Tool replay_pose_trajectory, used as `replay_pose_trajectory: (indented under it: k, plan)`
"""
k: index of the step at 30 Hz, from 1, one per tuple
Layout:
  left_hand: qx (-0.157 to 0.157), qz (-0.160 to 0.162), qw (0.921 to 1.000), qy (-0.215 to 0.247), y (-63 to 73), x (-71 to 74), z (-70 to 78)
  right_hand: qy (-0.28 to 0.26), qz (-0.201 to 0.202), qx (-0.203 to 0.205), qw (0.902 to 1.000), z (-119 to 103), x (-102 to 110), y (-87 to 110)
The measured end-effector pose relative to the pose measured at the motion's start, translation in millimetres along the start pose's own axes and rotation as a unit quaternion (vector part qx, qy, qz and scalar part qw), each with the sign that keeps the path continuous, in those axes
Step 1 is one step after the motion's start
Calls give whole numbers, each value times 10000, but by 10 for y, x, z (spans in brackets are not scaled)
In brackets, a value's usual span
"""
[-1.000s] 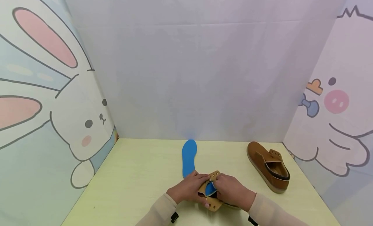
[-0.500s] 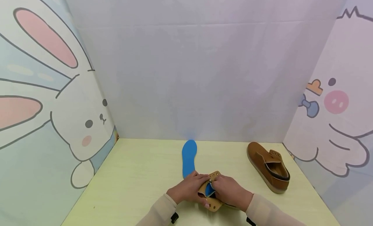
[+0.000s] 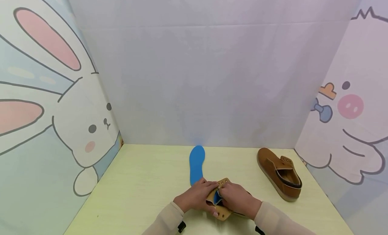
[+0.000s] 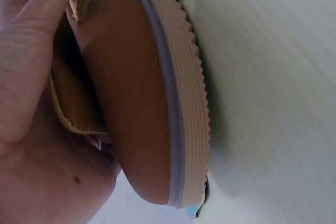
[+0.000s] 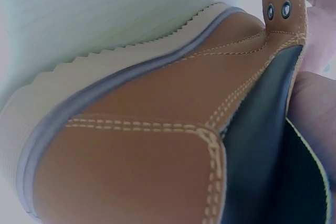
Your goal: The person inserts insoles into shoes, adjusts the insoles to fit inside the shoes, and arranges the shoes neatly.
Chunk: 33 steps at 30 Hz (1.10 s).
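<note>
A brown leather shoe (image 3: 223,213) with eyelet flaps lies near the table's front, its ridged pale sole (image 4: 191,98) facing the tabletop in the left wrist view. My left hand (image 3: 197,195) grips its front part, thumb at the near flap and fingers at the far one. Inside the shoe's mouth, my right hand (image 3: 240,198) pinches a blue insole (image 3: 216,197), its fingertips hidden. In the right wrist view the insole's dark underside (image 5: 302,177) rises out of the shoe's heel opening, beside the stitched heel (image 5: 131,169).
A second blue insole (image 3: 196,164) lies flat just beyond my left hand. The matching brown shoe (image 3: 277,174) stands at the right of the pale table (image 3: 145,181). A grey back wall (image 3: 206,87) and printed side panels (image 3: 82,127) enclose the table.
My right hand has shifted slightly left into the shoe, and less of the blue insole shows in its mouth. My left hand and the other shoe stay where they were.
</note>
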State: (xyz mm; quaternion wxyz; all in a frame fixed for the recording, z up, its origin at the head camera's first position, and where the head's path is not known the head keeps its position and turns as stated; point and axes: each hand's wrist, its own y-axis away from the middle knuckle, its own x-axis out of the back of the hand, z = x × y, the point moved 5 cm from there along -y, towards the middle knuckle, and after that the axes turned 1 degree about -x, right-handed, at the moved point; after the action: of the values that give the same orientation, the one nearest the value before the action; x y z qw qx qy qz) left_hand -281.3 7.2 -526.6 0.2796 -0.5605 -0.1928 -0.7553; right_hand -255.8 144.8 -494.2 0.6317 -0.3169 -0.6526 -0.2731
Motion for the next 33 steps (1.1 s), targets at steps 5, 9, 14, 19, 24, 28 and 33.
replay_pose_trajectory:
  k: [5,9,14,19,24,28,33]
  plan:
    - [4,17,10000,-80,2,13,13,-63,10,-41,10000,-5,-14,-10]
    - [11,54,9999,-161,1,25,24,-90,32,-59,9999,-13,-26,-17]
    - [3,118,9996,-249,-3,30,32,-46,59,-54,10000,-15,-41,-28]
    - [15,163,9996,-234,0,24,29,-40,48,-41,10000,-25,-43,-31]
    - [15,174,9996,-222,-3,14,26,-82,74,-12,9999,-39,-34,-25]
    - [18,177,9997,-186,-11,5,18,-155,71,-39,9998,-41,-35,-30]
    - [-2,200,9997,-143,-17,-2,9,-212,67,-110,9997,-35,-55,-55]
